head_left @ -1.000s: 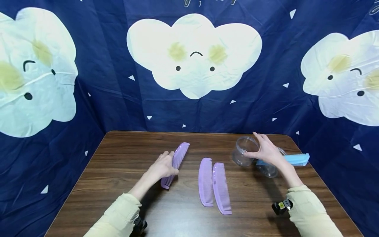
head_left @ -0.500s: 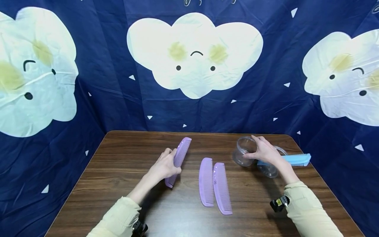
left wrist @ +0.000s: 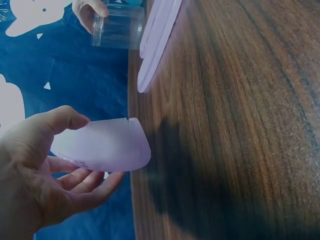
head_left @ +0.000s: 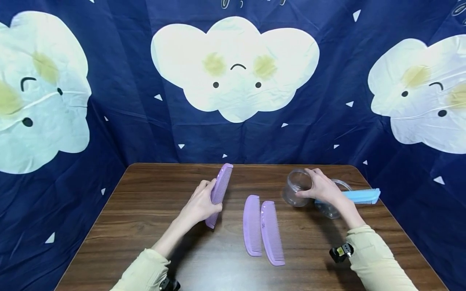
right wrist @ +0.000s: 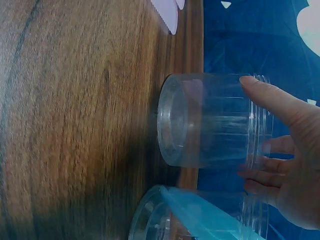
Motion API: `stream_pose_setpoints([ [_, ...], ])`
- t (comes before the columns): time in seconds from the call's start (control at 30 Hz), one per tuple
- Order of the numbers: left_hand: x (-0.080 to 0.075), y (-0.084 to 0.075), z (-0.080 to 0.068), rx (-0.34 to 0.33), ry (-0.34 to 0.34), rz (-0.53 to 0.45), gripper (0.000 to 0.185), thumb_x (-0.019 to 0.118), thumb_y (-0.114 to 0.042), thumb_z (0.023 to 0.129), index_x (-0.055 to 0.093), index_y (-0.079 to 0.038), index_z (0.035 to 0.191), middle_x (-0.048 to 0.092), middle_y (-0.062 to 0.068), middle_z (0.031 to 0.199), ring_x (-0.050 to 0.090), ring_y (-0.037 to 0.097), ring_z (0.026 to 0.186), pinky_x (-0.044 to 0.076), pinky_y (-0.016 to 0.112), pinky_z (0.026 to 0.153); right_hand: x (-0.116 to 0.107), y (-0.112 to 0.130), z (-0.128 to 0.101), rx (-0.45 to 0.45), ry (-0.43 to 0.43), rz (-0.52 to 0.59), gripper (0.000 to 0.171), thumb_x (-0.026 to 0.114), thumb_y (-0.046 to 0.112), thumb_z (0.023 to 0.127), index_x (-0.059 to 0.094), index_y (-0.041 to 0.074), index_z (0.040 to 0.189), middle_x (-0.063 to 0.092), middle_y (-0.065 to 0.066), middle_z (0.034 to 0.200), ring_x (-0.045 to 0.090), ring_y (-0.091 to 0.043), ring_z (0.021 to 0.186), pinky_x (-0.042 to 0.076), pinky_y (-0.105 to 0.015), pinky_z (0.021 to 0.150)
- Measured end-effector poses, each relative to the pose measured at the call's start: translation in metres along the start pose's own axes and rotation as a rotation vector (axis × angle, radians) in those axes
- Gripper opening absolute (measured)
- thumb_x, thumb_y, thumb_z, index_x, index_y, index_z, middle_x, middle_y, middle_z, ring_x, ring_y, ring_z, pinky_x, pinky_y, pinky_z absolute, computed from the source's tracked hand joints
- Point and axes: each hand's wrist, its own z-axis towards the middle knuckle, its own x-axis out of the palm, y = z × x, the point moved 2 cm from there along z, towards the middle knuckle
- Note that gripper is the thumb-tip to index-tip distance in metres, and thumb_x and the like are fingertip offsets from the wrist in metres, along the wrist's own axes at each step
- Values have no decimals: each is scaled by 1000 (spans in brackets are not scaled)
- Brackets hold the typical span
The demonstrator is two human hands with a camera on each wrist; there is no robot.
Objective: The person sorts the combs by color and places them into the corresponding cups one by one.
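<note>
Holding a purple comb (head_left: 221, 186) is the left hand (head_left: 200, 205); the right hand (head_left: 323, 188) grasps a clear jar (right wrist: 215, 122) by its rim, two other combs (head_left: 252, 226) lying between.

- Looks like a small curtained recording corner; cannot be told whether home or office.
- Closed in by navy cloth (head_left: 120, 81) beyond the left grip (head_left: 201, 203) and right grip (head_left: 323, 189) and to either side, printed with upside-down white cloud faces (head_left: 236, 99).
- Furnished with a wood-grain bench (head_left: 153, 194) beneath both.
- Fitted with a black wrist camera (head_left: 338, 254) behind the right grip.
</note>
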Motion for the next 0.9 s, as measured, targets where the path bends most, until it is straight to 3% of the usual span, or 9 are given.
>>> stream_pose_setpoints([
  [0.27,-2,-4,-1,24,-46,-81,90,76,-21,76,40,-5,157,53,12,135,54,28,121,52,45,100,6,7,-6,-16,-30,33,102,87,53,74,45,3,151,52,-27,141,60,-44,122,53,-64,91],
  [0.63,-2,-15,0,75,-118,-187,92,78,-18,78,37,-8,159,53,9,138,62,26,113,53,41,95,17,19,-20,-54,-89,140,100,93,44,68,48,3,147,55,-23,139,57,-40,127,48,-60,104],
  [0.9,-2,-21,-2,97,-140,-223,92,80,-15,78,37,-8,159,52,9,139,63,26,115,54,40,95,23,26,-27,-73,-103,173,100,94,47,66,50,4,145,55,-21,137,58,-38,124,50,-58,102],
])
